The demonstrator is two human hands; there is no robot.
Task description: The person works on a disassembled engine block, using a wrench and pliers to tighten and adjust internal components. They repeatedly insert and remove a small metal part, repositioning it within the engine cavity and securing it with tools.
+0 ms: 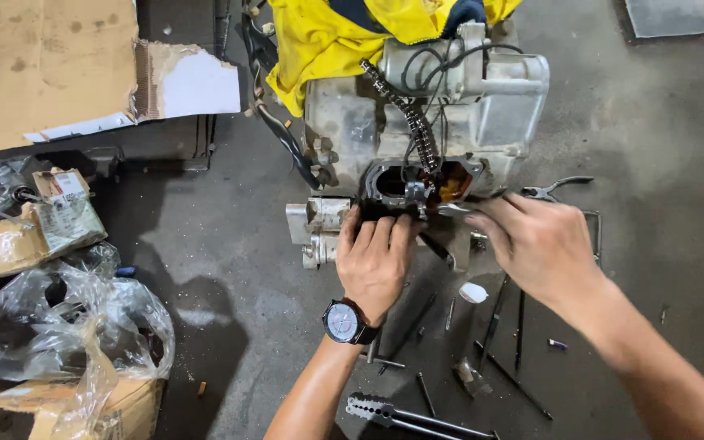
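engine case steadied at the open bore

the left hand (376,259), a wristwatch (344,323) on its wrist, lies flat with fingers pressed against the front of the engine case (352,138), just below the open cylinder bore (393,181); this placement appears to brace the case on the concrete floor (230,269). the right hand (535,244) pinches a slim metal tool (454,209), its tip at the bore's edge. a timing chain (411,114) hangs slack into the opening. a yellow cloth (319,41) drapes the case's far end. pliers (552,191) and long bolts (495,318) lie near the right hand. at left, a clear plastic bag (83,326) and a cardboard box (50,411); contents unclear.
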